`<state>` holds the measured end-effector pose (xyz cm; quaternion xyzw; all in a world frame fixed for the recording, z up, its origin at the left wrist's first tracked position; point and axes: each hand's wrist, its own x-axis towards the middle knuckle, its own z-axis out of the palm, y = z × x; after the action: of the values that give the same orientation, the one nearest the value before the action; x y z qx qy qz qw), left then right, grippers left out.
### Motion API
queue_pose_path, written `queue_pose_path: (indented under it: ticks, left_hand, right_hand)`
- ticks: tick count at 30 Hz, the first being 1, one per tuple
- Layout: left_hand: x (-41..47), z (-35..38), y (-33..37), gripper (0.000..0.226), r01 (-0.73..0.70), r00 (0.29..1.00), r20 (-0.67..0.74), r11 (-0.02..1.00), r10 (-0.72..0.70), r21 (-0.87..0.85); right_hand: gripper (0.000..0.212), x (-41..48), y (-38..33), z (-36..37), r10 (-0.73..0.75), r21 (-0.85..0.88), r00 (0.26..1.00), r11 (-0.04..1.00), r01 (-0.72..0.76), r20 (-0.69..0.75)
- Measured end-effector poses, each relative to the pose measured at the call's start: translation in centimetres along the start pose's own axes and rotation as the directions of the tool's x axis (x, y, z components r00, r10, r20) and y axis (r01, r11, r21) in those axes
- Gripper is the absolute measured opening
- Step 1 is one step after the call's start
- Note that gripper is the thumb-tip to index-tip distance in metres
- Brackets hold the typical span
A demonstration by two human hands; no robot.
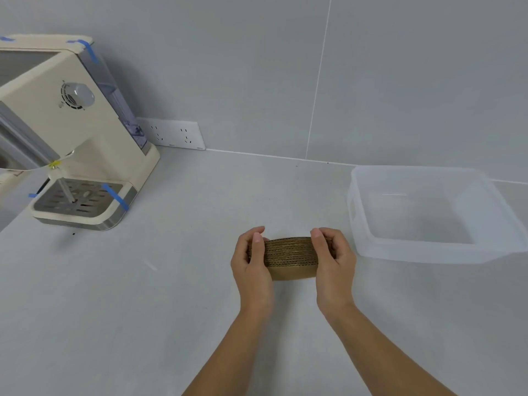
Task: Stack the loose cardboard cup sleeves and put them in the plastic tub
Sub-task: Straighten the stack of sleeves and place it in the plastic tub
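A stack of several brown corrugated cardboard cup sleeves (290,257) stands on edge on the grey counter, pressed together. My left hand (251,261) grips its left end and my right hand (333,258) grips its right end, thumbs over the top edges. The clear plastic tub (368,241) sits on the counter just right of my right hand, open at the top with nothing inside.
A cream coffee machine (71,138) with blue tape strips and a drip tray stands at the back left. A white double wall socket (171,132) sits low on the grey wall behind. The grey counter (143,295) stretches around the stack.
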<state>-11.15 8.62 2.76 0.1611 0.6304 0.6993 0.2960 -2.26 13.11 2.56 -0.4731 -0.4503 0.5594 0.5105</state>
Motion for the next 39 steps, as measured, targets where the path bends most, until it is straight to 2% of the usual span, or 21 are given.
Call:
queue_pose_path:
  ticks: [5,7,9,13,17,22,25,32,39]
  left_hand:
    - [-0.4,-1.5,-2.2,0.025,0.088,0.989,0.115,0.993,-0.097,0.078]
    - [-0.3,-1.4,-2.3,0.025,0.104,0.987,0.117,0.991,-0.114,0.088]
    - [-0.1,-1.0,-1.8,0.026,0.123,0.99,0.063,0.987,-0.13,0.099]
    - [0.0,-0.4,-0.9,0.033,0.078,0.996,0.031,0.995,-0.08,0.067]
    - [0.0,-0.5,-0.6,0.021,0.028,0.997,0.071,0.997,-0.033,0.069]
    - [-1.0,-1.2,-2.6,0.017,0.058,0.989,0.125,0.988,-0.076,0.141]
    - [-0.9,-0.7,-2.2,0.027,0.104,0.992,0.062,0.984,-0.114,0.142]
    - [-0.2,-0.4,-0.7,0.025,0.003,0.998,0.066,0.999,-0.006,0.04]
    - [-0.5,-1.7,-2.8,0.02,0.002,0.987,0.156,0.986,-0.028,0.165]
  right_hand:
    - [0.011,-0.6,2.2,-1.0,0.099,-0.132,0.994,0.987,-0.092,0.042]
    - [0.01,-0.6,2.4,-0.9,0.143,-0.098,0.99,0.985,-0.141,0.017]
    - [0.011,-0.8,2.0,-0.4,0.181,-0.05,0.983,0.982,-0.181,-0.012]
    - [0.019,-1.0,0.9,0.0,0.119,-0.023,0.992,0.993,-0.12,-0.04]
    - [0.009,-0.7,0.6,-0.8,0.014,-0.058,1.0,0.998,-0.015,-0.016]
    - [0.006,-1.8,2.7,-1.6,0.087,-0.08,0.994,0.993,-0.092,-0.062]
    - [0.012,-1.6,2.5,-1.2,0.135,-0.044,0.987,0.989,-0.139,-0.086]
    - [0.014,-1.1,0.3,-0.8,-0.02,-0.009,0.999,1.0,0.02,-0.028]
    - [0.016,-1.8,2.7,-1.6,0.09,-0.031,0.996,0.995,-0.09,-0.007]
